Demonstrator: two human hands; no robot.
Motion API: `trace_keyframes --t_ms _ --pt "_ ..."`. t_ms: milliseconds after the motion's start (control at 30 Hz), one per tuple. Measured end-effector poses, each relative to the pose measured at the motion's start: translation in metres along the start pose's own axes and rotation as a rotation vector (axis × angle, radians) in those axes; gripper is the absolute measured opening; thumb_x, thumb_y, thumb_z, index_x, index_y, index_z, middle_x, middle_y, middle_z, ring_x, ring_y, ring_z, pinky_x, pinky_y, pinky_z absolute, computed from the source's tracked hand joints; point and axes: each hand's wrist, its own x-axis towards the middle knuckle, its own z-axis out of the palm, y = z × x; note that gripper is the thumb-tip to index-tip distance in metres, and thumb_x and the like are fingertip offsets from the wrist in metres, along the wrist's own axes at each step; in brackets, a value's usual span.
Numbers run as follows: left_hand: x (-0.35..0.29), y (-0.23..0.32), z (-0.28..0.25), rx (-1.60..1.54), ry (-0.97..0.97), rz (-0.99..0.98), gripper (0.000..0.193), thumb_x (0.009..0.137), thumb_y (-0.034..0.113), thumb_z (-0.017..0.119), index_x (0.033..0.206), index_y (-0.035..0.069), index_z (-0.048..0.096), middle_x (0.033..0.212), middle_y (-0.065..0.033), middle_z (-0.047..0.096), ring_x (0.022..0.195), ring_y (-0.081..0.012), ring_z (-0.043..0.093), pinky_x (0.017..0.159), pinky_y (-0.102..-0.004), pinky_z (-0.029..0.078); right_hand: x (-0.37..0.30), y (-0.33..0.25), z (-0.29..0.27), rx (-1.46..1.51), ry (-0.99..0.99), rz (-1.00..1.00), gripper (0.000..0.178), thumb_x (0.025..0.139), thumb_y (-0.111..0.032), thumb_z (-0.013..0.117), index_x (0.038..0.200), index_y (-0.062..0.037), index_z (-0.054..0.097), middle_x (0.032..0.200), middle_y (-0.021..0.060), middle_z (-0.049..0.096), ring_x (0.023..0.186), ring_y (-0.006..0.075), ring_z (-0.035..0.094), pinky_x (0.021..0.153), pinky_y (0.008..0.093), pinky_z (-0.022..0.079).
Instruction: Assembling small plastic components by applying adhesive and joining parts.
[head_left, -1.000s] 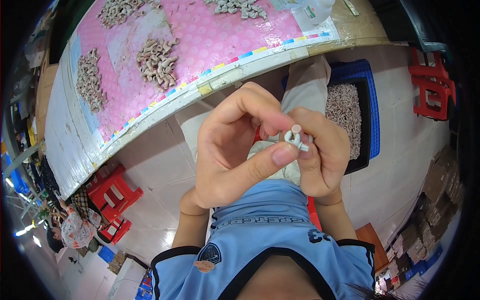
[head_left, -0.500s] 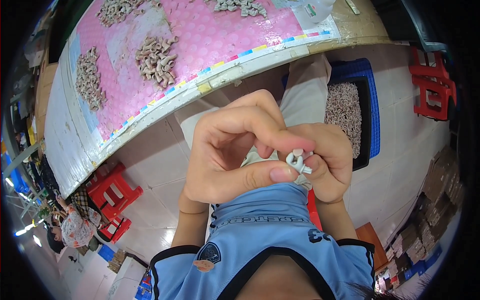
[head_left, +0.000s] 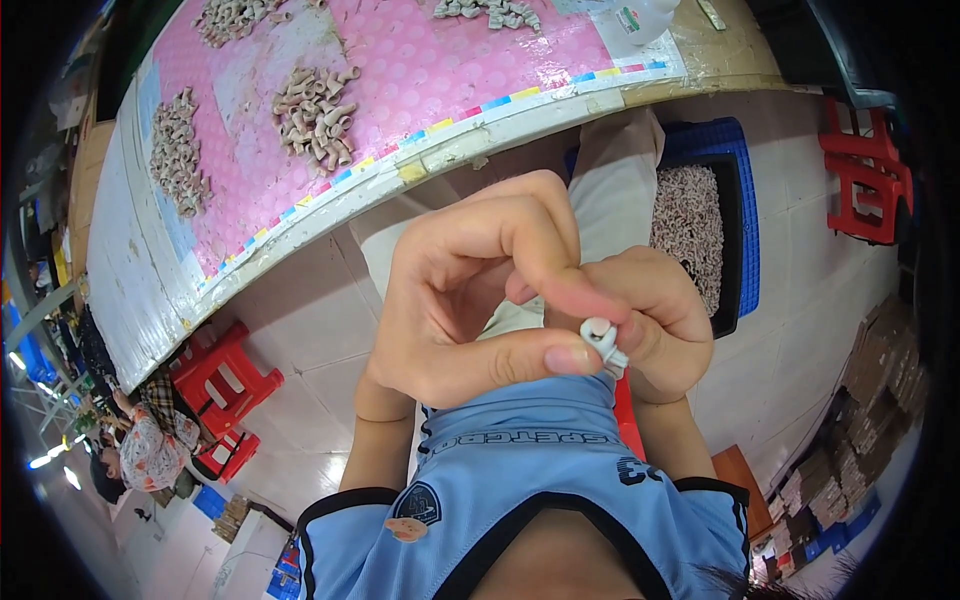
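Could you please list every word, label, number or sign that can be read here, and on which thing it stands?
Blue shirt: dark outlined letters and dark digits, not copied here.
Dark badge on the shirt: marks too small to read.
Whitish bottle: label too small to read.
Small pale held piece: no text visible.

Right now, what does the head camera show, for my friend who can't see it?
A person's left hand and right hand hold a small pale piece between them. Beyond, piles of small pieces lie on a pink-covered table; to the right, a black tray holds many tiny pieces.
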Motion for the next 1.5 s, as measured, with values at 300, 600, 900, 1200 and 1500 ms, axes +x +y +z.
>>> trace_keyframes --t_ms 300,600,900,1200,1500 --pt "0.01 0.0 -0.01 0.354 -0.178 0.31 0.028 0.058 0.026 0.078 0.069 0.007 0.061 0.068 -0.0004 0.044 0.06 -0.0124 0.039 0.053 -0.024 0.028 0.007 0.007 -0.002 0.278 -0.151 -0.037 0.032 0.089 -0.025 0.05 0.089 0.0067 0.056 0.071 0.007 0.058 0.063 0.0136 0.052 0.057 0.0245 0.039" --pt "0.016 -0.005 -0.016 0.345 -0.205 0.467 0.024 0.057 0.02 0.074 0.071 0.008 0.059 0.067 0.0016 0.042 0.059 -0.0113 0.037 0.052 -0.0248 0.026 0.01 0.018 -0.009 0.311 -0.16 0.095 0.036 0.087 -0.03 0.054 0.086 0.0059 0.056 0.064 0.0014 0.049 0.058 0.0074 0.042 0.051 0.0209 0.032" --pt "0.016 -0.006 -0.017 0.331 -0.177 0.534 0.017 0.057 0.004 0.072 0.068 0.003 0.058 0.064 -0.0036 0.046 0.056 -0.0144 0.043 0.048 -0.024 0.028 0.012 0.022 -0.008 0.35 -0.146 0.14 0.034 0.088 -0.03 0.053 0.085 0.0037 0.055 0.062 -0.0017 0.041 0.055 0.0055 0.034 0.048 0.0205 0.026" --pt "0.013 -0.014 -0.016 0.404 0.032 0.482 0.023 0.071 0.008 0.066 0.088 0.0 0.054 0.078 -0.0098 0.053 0.068 -0.0139 0.05 0.057 -0.0245 0.04 0.018 0.02 -0.01 0.244 -0.066 0.024 0.032 0.091 -0.029 0.048 0.096 0.0025 0.054 0.064 -0.001 0.044 0.058 0.0051 0.038 0.053 0.0183 0.03" --pt "0.031 -0.01 -0.065 0.812 0.308 0.304 0.014 0.085 0.004 0.054 0.097 -0.001 0.058 0.072 -0.0056 0.054 0.066 -0.0098 0.05 0.059 -0.023 0.039 0.036 0.023 -0.043 -0.594 0.691 -0.271 0.017 0.086 -0.015 0.055 0.096 -0.001 0.055 0.064 -0.0018 0.046 0.06 0.0054 0.042 0.057 0.0194 0.035"
